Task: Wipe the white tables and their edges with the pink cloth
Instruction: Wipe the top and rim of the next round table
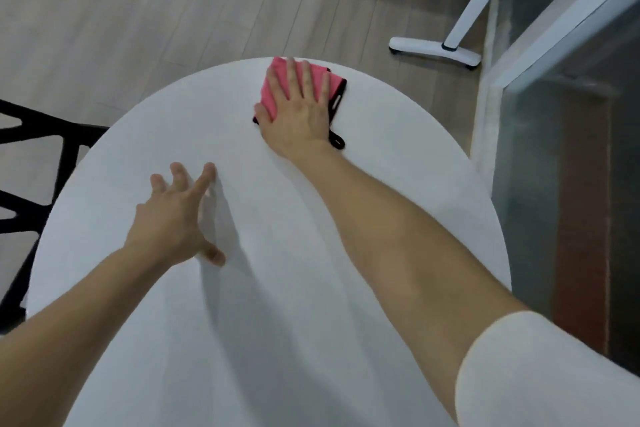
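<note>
A round white table [398, 163] fills the middle of the head view. Near its far edge lies the pink cloth [272, 94], which has a black trim and a black loop. My right hand [299, 111] lies flat on top of the cloth, fingers spread and pointing away from me, pressing it onto the tabletop. My left hand [176, 215] rests on the bare tabletop nearer to me, fingers spread, holding nothing.
A black chair [31, 163] stands at the table's left side. White legs with castors [436, 47] of other furniture stand on the wood floor beyond the table. A glass partition with a white frame [554, 31] runs along the right.
</note>
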`<state>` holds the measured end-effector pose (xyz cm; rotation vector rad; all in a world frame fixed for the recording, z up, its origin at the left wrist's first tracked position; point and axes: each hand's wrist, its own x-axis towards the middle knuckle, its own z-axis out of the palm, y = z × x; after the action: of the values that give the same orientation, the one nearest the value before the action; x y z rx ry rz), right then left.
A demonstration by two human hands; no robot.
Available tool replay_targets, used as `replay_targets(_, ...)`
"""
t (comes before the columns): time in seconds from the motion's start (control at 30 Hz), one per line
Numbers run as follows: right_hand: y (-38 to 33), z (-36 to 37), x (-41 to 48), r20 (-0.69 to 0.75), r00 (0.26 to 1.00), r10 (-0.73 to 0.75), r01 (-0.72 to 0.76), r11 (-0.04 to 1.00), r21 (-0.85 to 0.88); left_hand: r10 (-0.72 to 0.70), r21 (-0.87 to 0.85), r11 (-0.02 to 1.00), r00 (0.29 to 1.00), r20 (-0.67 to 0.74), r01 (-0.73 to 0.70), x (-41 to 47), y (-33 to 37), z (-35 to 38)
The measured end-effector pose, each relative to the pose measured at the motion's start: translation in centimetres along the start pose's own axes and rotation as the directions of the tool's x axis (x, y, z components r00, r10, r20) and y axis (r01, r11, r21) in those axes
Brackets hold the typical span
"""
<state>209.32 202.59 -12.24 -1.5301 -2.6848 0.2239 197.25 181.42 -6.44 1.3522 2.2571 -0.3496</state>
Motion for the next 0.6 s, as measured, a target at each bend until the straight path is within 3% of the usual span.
replay_targets(0.13,0.4,0.0,1.9,0.030,0.969,-0.245,0.244,0.969,0.027,0.006,-0.091,0.996,1.000,-0.004,-0.006,-0.1,-1.1,0.4)
replay_targets(0.27,9.9,-0.1,-3.0,-0.036,0.961,-0.274,0.276,0.959,0.058,-0.014,-0.174,0.985,1.000,-0.022,0.010,-2.2,0.2,0.1)
replay_targets(0.33,14.5,-0.6,-8.2,-0.084,0.962,-0.259,0.266,0.961,0.080,-0.016,-0.259,0.965,0.984,-0.178,-0.031,-4.3,2.2,1.2)
replay_targets(0.43,18.7,-1.9,-18.1,-0.051,0.952,-0.302,0.305,0.948,0.089,-0.154,-0.326,0.945,0.869,-0.471,-0.010,-8.5,7.0,5.6)
replay_targets(0.53,21.3,-2.5,-26.1,0.034,0.888,-0.458,0.454,0.887,0.080,-0.134,-0.259,0.965,0.804,-0.579,-0.026,-11.4,12.0,11.1)
replay_targets(0.6,23.3,-2.8,-26.0,0.061,0.795,-0.603,0.598,0.797,0.083,-0.129,-0.253,0.967,0.793,-0.596,-0.034,-11.9,14.0,13.3)
